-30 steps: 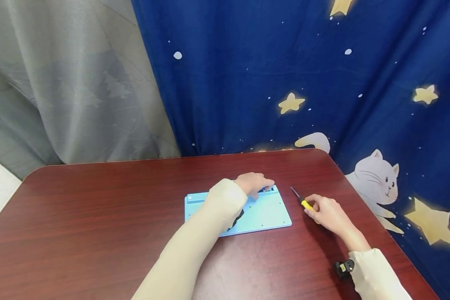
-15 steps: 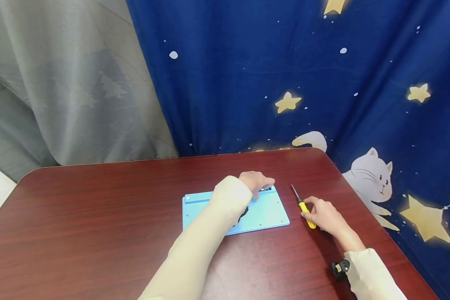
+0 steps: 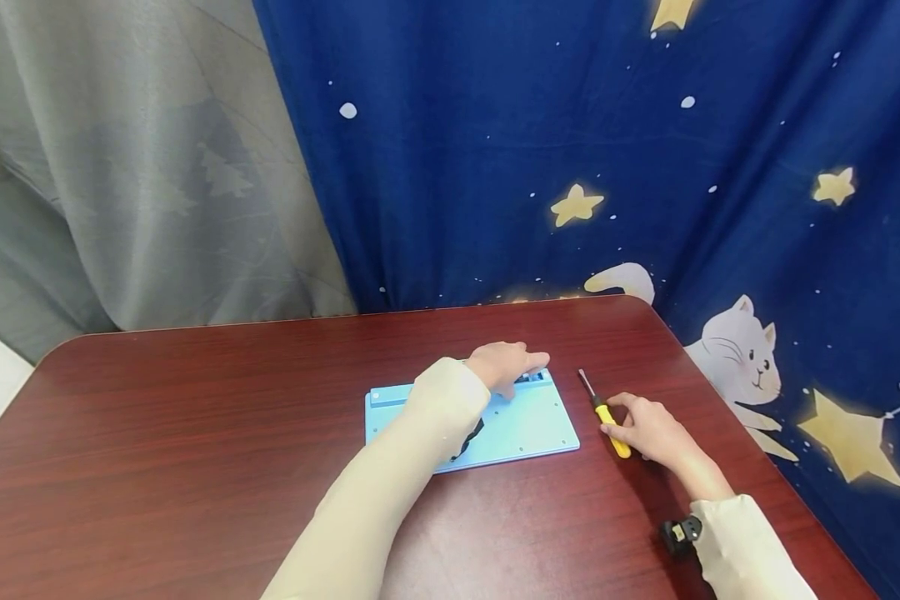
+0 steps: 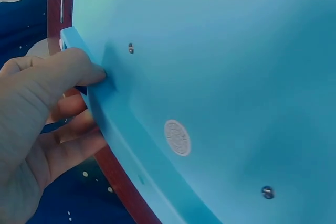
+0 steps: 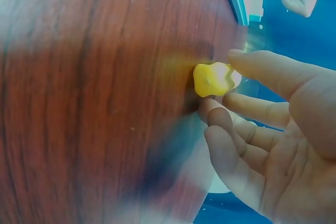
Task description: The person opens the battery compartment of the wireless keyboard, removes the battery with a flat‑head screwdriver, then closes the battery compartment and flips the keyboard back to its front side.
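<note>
A light-blue keyboard (image 3: 528, 429) lies underside up on the table, with small screws and a raised ridge along its far edge. At the right end of that ridge, my left hand (image 3: 504, 367) grips the edge. In the left wrist view its thumb (image 4: 79, 69) presses on the ridge while the fingers curl behind it. A dark opening (image 3: 528, 378) shows in the ridge beside the hand. To the keyboard's right, my right hand (image 3: 648, 429) pinches a screwdriver (image 3: 612, 433) by its yellow handle, the metal shaft pointing away from me. The right wrist view shows the handle end-on.
The dark red wooden table (image 3: 195, 450) ends at a rounded far right corner close beyond both hands. A blue curtain (image 3: 457, 167) with stars and a cat hangs behind it, and a grey curtain (image 3: 157, 183) is at the left.
The screwdriver has turned in my right fingers, so more of its yellow handle shows. My left hand shifted slightly right along the ridge, then back left. The keyboard stays in place.
</note>
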